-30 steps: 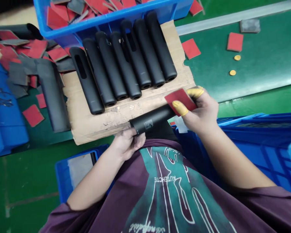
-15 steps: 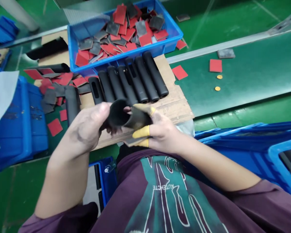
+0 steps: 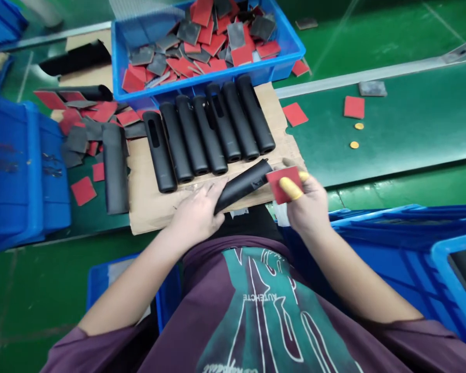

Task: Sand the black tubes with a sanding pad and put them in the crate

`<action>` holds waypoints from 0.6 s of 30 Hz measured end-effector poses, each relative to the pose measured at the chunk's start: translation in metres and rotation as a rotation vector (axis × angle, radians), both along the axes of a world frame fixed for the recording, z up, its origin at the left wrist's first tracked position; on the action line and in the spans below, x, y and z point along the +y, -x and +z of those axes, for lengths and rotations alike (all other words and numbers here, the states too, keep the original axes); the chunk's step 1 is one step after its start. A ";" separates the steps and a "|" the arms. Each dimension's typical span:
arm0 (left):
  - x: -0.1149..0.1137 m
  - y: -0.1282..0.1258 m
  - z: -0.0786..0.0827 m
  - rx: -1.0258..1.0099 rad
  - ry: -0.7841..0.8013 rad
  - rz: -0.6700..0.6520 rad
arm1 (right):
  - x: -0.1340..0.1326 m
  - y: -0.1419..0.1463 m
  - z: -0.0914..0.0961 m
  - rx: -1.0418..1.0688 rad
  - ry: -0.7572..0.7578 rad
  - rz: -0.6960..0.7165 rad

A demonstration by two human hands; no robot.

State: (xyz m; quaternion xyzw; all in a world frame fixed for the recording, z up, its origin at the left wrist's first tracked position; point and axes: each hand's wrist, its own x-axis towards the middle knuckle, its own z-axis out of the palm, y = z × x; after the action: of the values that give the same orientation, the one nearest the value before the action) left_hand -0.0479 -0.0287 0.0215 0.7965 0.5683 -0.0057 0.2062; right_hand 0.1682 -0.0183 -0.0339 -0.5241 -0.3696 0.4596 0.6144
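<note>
My left hand point(image 3: 196, 212) grips the near end of a black tube point(image 3: 244, 184) that lies slanted over the front edge of a cardboard sheet point(image 3: 147, 207). My right hand point(image 3: 306, 204), with yellow finger cots on its fingertips, pinches a red square pad point(image 3: 281, 184) against the tube's far end. Beyond it, several black tubes point(image 3: 209, 132) lie side by side in a row on the cardboard.
A blue bin point(image 3: 209, 85) full of red and grey pads stands behind the row. Loose pads and one more black tube point(image 3: 114, 168) lie at the left. Blue crates point(image 3: 411, 238) sit at my right and left. A green belt point(image 3: 392, 129) carries stray pads and two yellow discs.
Half a second ago both hands held the tube up with its open end facing me. It now lies lowered and slanted over the cardboard, with the red pad at its far end.
</note>
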 end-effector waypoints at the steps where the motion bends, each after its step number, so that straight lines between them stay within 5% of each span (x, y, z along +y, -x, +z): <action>1: 0.002 0.005 0.001 0.063 0.028 -0.013 | 0.002 -0.009 -0.005 -0.031 0.001 -0.053; 5: 0.010 0.012 -0.006 0.173 0.072 -0.099 | 0.008 -0.022 -0.023 -0.156 0.027 -0.057; 10: 0.015 -0.001 -0.013 0.193 -0.101 -0.144 | 0.008 -0.017 -0.038 -0.386 -0.081 0.136; 14: 0.014 -0.023 -0.016 0.209 -0.157 -0.114 | 0.013 -0.021 -0.039 -0.719 -0.255 0.152; 18: 0.012 -0.039 -0.026 0.193 -0.205 -0.094 | 0.026 -0.020 -0.033 -0.953 -0.261 0.127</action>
State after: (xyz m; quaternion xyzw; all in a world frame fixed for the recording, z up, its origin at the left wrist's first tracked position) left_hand -0.0089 -0.0165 -0.0044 0.8350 0.5450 -0.0339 0.0680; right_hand 0.1883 0.0079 -0.0674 -0.5711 -0.6950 0.1551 0.4084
